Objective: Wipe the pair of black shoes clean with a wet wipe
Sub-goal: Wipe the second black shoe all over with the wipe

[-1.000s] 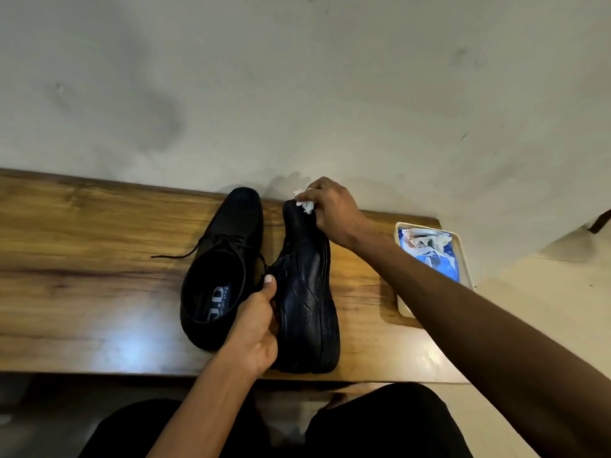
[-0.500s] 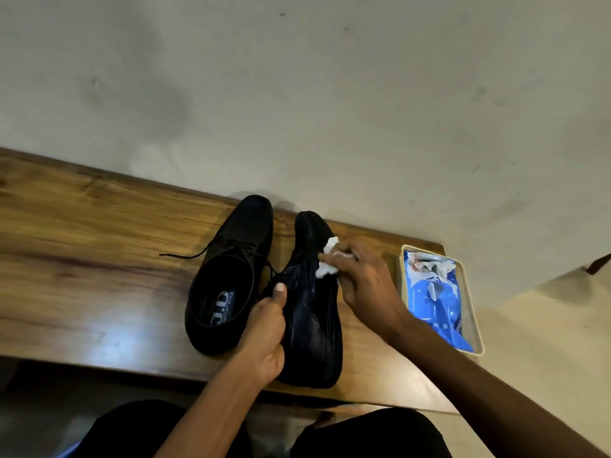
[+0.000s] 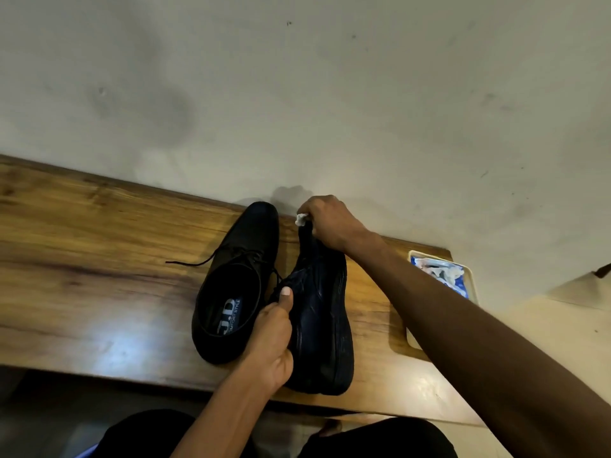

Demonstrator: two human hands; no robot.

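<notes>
Two black lace-up shoes lie on a wooden bench. The left shoe stands upright with its opening and insole label showing. The right shoe is tipped onto its side, its sole edge facing right. My left hand grips this tipped shoe at its opening, thumb on the upper. My right hand pinches a crumpled white wet wipe and holds it against the toe of the tipped shoe, at the far end near the wall.
A cream tray at the bench's right end holds a blue wet-wipe pack with crumpled wipes on top. A pale wall runs right behind the bench. My dark-clothed knees are below the bench's near edge.
My right hand carried the wipe from the toe down to the shoe's middle, then back up to the toe. My left hand kept its grip on the tipped shoe.
</notes>
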